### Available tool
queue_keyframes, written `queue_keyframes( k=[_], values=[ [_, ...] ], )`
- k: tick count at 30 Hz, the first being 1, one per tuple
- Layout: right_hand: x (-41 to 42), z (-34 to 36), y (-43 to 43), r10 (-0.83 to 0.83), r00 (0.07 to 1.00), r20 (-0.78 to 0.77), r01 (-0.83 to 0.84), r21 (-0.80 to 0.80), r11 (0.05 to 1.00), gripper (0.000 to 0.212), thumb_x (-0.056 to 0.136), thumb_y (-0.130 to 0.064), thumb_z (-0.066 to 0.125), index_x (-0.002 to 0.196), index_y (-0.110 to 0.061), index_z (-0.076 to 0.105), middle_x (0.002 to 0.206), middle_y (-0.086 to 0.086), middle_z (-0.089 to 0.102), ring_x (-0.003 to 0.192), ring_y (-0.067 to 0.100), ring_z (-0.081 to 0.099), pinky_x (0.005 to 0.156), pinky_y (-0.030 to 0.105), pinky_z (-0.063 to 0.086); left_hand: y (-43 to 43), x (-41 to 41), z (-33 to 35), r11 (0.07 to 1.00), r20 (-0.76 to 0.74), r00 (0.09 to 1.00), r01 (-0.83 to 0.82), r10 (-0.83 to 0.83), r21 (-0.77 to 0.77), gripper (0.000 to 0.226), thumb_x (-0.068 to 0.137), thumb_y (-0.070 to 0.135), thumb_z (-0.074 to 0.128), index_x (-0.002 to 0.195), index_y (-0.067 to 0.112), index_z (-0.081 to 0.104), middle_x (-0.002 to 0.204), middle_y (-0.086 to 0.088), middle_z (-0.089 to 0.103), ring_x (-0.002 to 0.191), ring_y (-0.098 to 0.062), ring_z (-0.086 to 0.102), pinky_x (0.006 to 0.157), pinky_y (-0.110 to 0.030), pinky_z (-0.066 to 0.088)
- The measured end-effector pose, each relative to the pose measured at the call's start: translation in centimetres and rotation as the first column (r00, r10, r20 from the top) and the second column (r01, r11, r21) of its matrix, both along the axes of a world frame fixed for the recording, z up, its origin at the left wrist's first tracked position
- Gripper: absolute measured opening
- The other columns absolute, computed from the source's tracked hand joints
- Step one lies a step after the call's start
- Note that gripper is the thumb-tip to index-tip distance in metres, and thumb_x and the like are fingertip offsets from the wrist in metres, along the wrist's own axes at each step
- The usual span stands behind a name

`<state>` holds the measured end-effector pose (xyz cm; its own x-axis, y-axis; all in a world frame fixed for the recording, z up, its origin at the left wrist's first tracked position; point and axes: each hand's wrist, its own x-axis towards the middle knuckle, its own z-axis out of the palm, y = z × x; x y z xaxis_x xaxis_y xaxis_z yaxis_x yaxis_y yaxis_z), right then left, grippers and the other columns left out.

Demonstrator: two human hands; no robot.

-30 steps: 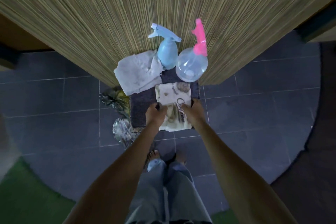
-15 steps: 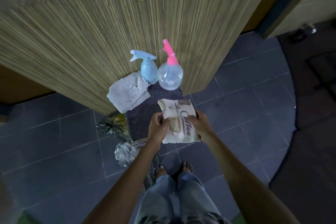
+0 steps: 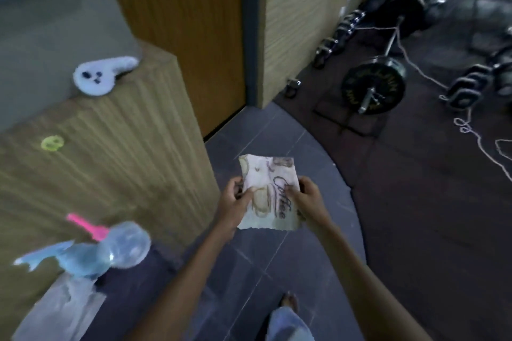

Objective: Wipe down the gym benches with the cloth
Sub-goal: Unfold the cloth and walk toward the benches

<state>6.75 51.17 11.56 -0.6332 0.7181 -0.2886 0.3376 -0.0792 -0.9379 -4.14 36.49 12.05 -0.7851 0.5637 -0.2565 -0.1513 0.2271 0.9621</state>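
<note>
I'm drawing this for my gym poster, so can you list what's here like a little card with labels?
cloth: beige, "Coffee" printed on it, held up above the tiled floor
left hand: grips the cloth's left edge
right hand: pinches its right edge
blue spray bottle: bottom left, by the wooden cabinet
clear spray bottle: pink nozzle, beside the blue one
barbell plate: on the dark mat, upper right
dumbbells: far right
benches: none in view
</note>
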Motion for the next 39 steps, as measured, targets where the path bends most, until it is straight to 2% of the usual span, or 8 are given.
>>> queue_keyframes(
  k=[5, 8, 15, 20, 24, 29, 34, 39],
  values=[
    [2.2, 1.3, 11.4, -0.137, 0.989, -0.046, 0.139, 0.021, 0.99, 0.011, 0.091, 0.0, 0.057, 0.101, -0.003, 0.056, 0.092, 0.008, 0.062, 0.082, 0.021, 0.061, 0.064, 0.027, 0.049, 13.1, 0.0, 1.1, 0.987, -0.014, 0.988, 0.157, -0.156, 0.043, 0.022, 0.083, 0.028, 0.072, 0.098, 0.03, 0.056, 0.103, 0.0, 0.066, 0.089, -0.014, 0.066, 0.072, -0.031, 0.055],
    [3.5, 2.0, 17.4, -0.216, 0.973, -0.084, 0.219, 0.018, 0.976, 0.011, 0.092, -0.002, 0.056, 0.103, -0.007, 0.057, 0.096, 0.009, 0.062, 0.083, 0.018, 0.061, 0.071, 0.033, 0.05, 20.3, 0.0, 1.2, 0.965, 0.016, 0.967, 0.255, -0.256, 0.063, 0.038, 0.069, 0.045, 0.071, 0.102, 0.031, 0.057, 0.109, -0.003, 0.067, 0.098, -0.019, 0.067, 0.082, -0.043, 0.057],
    [6.0, 2.3, 28.5, -0.458, 0.884, -0.092, 0.457, -0.029, 0.889, 0.013, 0.087, -0.009, 0.06, 0.096, -0.018, 0.065, 0.095, 0.007, 0.072, 0.089, 0.027, 0.07, 0.076, 0.043, 0.057, 34.8, 0.7, 1.5, 0.907, 0.001, 0.911, 0.412, -0.413, 0.091, 0.037, 0.072, 0.038, 0.069, 0.106, 0.029, 0.056, 0.116, -0.007, 0.064, 0.107, -0.024, 0.063, 0.09, -0.046, 0.054],
    [6.8, 2.0, 36.9, -0.561, 0.825, -0.072, 0.562, -0.006, 0.827, 0.014, 0.091, -0.018, 0.062, 0.098, -0.009, 0.07, 0.074, -0.002, 0.068, 0.052, -0.002, 0.056, 0.044, 0.019, 0.041, 45.1, 0.6, 0.8, 0.863, 0.047, 0.863, 0.496, -0.502, 0.097, 0.033, 0.074, 0.032, 0.065, 0.105, 0.025, 0.053, 0.113, -0.012, 0.064, 0.101, -0.024, 0.064, 0.075, -0.038, 0.054],
    [6.3, 1.3, 45.4, -0.617, 0.787, 0.0, 0.617, 0.005, 0.787, 0.02, 0.094, -0.026, 0.06, 0.089, -0.011, 0.071, 0.066, -0.003, 0.063, 0.041, 0.0, 0.048, 0.038, 0.017, 0.035, 53.7, -0.5, -0.3, 0.827, 0.119, 0.819, 0.55, -0.561, 0.116, 0.038, 0.071, 0.033, 0.066, 0.105, 0.022, 0.052, 0.11, -0.013, 0.064, 0.093, -0.022, 0.063, 0.081, -0.046, 0.051],
    [5.3, 1.2, 55.9, -0.697, 0.717, 0.028, 0.696, 0.02, 0.717, 0.013, 0.091, -0.015, 0.064, 0.101, -0.007, 0.064, 0.085, -0.002, 0.064, 0.064, 0.003, 0.056, 0.041, 0.012, 0.042, 65.0, -2.1, -0.3, 0.792, 0.151, 0.778, 0.593, -0.61, 0.148, 0.036, 0.073, 0.026, 0.065, 0.106, 0.021, 0.05, 0.112, -0.013, 0.064, 0.093, -0.019, 0.064, 0.085, -0.045, 0.052],
    [4.1, 1.5, 63.9, -0.706, 0.708, -0.029, 0.706, 0.057, 0.706, 0.021, 0.088, -0.011, 0.066, 0.109, -0.01, 0.062, 0.1, 0.001, 0.068, 0.088, 0.004, 0.064, 0.064, 0.012, 0.048, 74.7, -3.2, -0.1, 0.779, 0.157, 0.766, 0.593, -0.624, 0.204, 0.04, 0.082, 0.009, 0.069, 0.109, 0.02, 0.042, 0.118, -0.013, 0.061, 0.1, -0.019, 0.063, 0.094, -0.05, 0.05],
    [2.8, 1.5, 71.6, -0.699, 0.71, -0.084, 0.703, 0.026, 0.711, 0.022, 0.089, -0.013, 0.065, 0.109, -0.018, 0.061, 0.102, -0.002, 0.068, 0.087, 0.015, 0.068, 0.052, 0.018, 0.046, 83.3, -4.1, 0.4, 0.749, 0.151, 0.744, 0.598, -0.651, 0.283, 0.043, 0.091, -0.006, 0.055, 0.119, 0.021, 0.036, 0.116, -0.012, 0.063, 0.098, -0.017, 0.067, 0.079, -0.037, 0.057]
  ],
)
